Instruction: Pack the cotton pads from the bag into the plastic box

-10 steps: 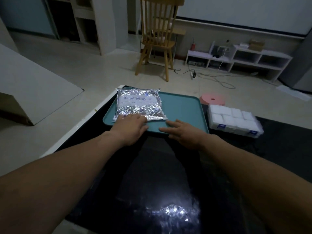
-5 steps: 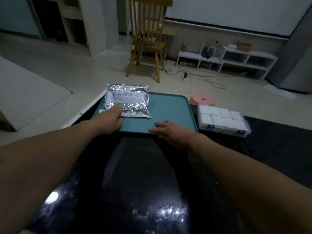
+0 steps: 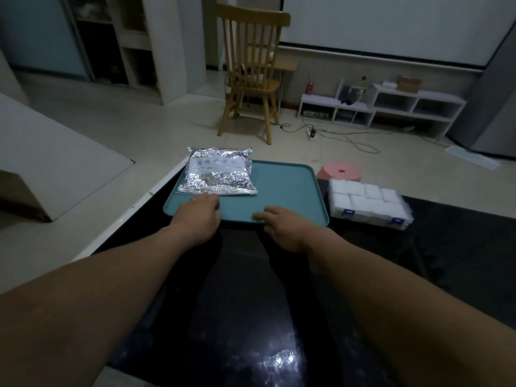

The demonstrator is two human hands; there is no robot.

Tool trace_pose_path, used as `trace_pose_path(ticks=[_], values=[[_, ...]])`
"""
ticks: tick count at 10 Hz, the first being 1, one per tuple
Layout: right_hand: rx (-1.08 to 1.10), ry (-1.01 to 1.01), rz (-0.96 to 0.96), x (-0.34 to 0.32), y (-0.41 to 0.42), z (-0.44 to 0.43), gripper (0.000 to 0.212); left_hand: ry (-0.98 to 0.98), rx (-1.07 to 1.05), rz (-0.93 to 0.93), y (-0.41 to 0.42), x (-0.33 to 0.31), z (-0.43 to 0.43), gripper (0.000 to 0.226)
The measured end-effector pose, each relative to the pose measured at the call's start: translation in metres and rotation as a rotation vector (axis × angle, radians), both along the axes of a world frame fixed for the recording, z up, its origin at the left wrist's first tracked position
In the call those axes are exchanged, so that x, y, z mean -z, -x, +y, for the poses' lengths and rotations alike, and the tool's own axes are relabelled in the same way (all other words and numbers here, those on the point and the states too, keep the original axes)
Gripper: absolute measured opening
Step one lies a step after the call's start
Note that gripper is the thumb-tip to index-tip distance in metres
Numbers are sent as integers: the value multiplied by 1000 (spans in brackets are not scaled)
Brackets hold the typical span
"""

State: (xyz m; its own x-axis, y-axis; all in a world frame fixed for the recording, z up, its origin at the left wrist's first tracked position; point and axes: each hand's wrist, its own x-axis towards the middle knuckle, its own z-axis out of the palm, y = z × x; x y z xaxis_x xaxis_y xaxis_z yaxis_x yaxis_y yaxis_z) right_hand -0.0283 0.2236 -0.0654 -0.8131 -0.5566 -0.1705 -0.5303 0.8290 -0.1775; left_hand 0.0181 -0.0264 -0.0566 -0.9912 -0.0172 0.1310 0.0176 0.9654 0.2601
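Both hands are up at the near edge of the tray (image 3: 287, 188), which sits at the far-left corner of the worktop (image 3: 251, 289). The bag (image 3: 219, 174) lies flat on the tray's left half, sealed by the look of it. The left hand (image 3: 199, 216) is right at the bag's near edge, knuckles up and fingers tucked under out of view, so I cannot tell if they pinch the foil or only touch it. That placement reads as a reach for the bag. The right hand (image 3: 282, 224) lies flat on the tray's near rim, fingers straight and holding nothing, most likely steadying the tray so it won't slide. The box (image 3: 368, 202) waits just beside the tray's right edge, within easy reach, with white blocks showing through it. Packing hasn't begun, I'd say; the bag must be opened first.
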Motion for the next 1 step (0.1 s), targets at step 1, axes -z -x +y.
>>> trace_pose_path(ticks=[1], values=[[101, 110, 29, -15, -22, 9, 53, -28, 4, 23, -15, -16, 14, 21]])
